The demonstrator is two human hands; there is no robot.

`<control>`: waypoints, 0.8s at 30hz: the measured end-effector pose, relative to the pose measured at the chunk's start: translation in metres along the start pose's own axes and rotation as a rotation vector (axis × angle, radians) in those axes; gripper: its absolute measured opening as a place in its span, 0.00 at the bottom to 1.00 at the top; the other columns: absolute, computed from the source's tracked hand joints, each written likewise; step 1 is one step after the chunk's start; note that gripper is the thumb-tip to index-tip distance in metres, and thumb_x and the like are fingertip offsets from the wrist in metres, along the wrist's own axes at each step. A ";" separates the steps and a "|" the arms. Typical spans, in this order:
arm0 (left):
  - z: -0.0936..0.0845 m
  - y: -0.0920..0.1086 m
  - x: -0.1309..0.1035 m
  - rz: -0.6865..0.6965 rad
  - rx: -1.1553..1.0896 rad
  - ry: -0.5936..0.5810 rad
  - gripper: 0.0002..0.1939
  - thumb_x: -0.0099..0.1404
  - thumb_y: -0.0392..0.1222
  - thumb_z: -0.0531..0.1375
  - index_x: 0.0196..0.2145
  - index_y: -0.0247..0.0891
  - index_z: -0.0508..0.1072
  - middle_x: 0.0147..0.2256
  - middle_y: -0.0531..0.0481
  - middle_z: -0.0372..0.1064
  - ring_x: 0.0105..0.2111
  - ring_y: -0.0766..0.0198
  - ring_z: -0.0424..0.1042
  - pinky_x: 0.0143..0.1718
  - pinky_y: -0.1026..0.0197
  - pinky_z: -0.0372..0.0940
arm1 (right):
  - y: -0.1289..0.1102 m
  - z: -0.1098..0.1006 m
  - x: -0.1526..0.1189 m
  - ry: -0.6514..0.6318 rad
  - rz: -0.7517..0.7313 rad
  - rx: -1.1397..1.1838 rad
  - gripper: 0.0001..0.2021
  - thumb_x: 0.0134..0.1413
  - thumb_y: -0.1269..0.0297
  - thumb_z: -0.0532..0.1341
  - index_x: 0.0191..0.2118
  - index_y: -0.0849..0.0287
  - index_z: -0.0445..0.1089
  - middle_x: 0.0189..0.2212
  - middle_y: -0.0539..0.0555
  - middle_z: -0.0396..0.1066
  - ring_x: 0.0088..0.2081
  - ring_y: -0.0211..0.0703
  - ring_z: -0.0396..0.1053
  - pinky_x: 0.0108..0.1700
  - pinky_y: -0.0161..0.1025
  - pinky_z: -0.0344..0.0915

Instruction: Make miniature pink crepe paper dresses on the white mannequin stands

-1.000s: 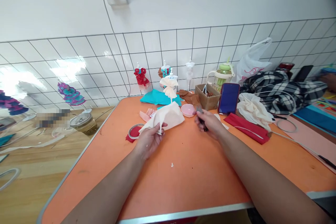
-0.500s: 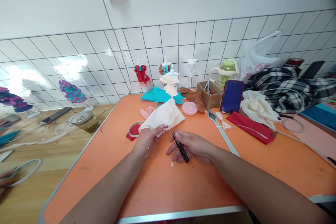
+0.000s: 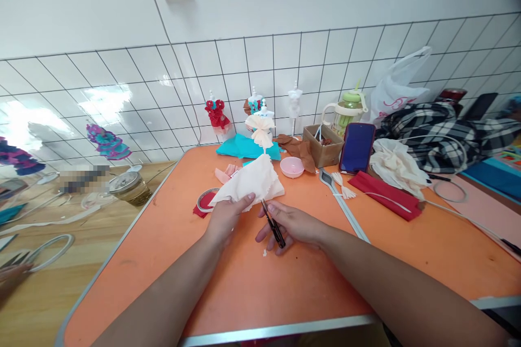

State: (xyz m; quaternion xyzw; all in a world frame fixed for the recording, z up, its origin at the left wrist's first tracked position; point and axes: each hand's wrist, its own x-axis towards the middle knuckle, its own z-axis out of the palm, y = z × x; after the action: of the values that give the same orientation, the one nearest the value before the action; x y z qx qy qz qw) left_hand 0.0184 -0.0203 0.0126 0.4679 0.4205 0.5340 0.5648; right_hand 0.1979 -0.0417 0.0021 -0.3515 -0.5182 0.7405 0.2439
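My left hand (image 3: 230, 216) pinches the near edge of a cream cloth (image 3: 252, 176) between thumb and fingers. The cloth spreads out beyond the fingertips, over the table. In my right hand (image 3: 290, 225) are small black thread snips (image 3: 274, 227), their tips pointing at the cloth's near edge. Whether the blades touch the cloth I cannot tell. A tiny white scrap (image 3: 264, 252) lies on the orange table (image 3: 228, 298) below my hands. Just left of the cloth, a ring (image 3: 199, 199) rests on a piece of red fabric.
Small dressed mannequins (image 3: 215, 114) stand by the tiled wall. A pink bowl (image 3: 292, 167), a cardboard box (image 3: 323, 146), a phone (image 3: 357, 147) and folded red cloth (image 3: 385, 195) are beyond my right hand. At far left, another person's hand (image 3: 14, 271) is near a white hoop (image 3: 55, 252).
The snips have come closer to the cloth's edge, and my two hands are nearer each other. The view has shifted slightly. The other person's hand shows more by the hoop.
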 end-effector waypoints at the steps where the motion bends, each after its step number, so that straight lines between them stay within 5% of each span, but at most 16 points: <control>1: 0.000 0.000 0.000 0.015 0.014 0.008 0.18 0.51 0.42 0.68 0.40 0.31 0.76 0.41 0.41 0.75 0.49 0.50 0.69 0.53 0.52 0.58 | 0.000 0.000 0.000 0.000 0.014 -0.011 0.22 0.58 0.39 0.46 0.43 0.54 0.57 0.34 0.57 0.75 0.27 0.40 0.73 0.27 0.36 0.69; 10: 0.005 0.005 -0.003 -0.032 -0.095 -0.030 0.17 0.47 0.39 0.70 0.36 0.32 0.76 0.29 0.46 0.76 0.39 0.54 0.73 0.40 0.57 0.65 | -0.001 -0.004 -0.001 -0.042 0.019 -0.065 0.24 0.57 0.37 0.44 0.44 0.54 0.56 0.35 0.58 0.76 0.26 0.40 0.74 0.28 0.36 0.67; 16: 0.002 0.005 -0.003 -0.103 -0.030 -0.120 0.09 0.49 0.40 0.69 0.24 0.32 0.74 0.22 0.47 0.73 0.33 0.55 0.73 0.40 0.55 0.65 | -0.003 -0.006 -0.002 -0.096 -0.009 -0.081 0.24 0.58 0.38 0.44 0.45 0.54 0.55 0.34 0.57 0.76 0.25 0.39 0.72 0.30 0.37 0.67; 24: 0.003 0.007 -0.004 -0.059 0.016 -0.072 0.09 0.47 0.37 0.69 0.27 0.31 0.75 0.26 0.47 0.74 0.35 0.58 0.72 0.39 0.58 0.63 | -0.010 -0.003 -0.007 -0.062 -0.020 -0.160 0.24 0.58 0.38 0.43 0.44 0.54 0.56 0.32 0.55 0.75 0.25 0.37 0.70 0.31 0.36 0.66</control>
State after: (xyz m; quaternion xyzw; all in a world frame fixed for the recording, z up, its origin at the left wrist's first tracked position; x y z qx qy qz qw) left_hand 0.0199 -0.0244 0.0205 0.4786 0.4177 0.4968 0.5913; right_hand 0.2048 -0.0410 0.0125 -0.3417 -0.5866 0.7046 0.2063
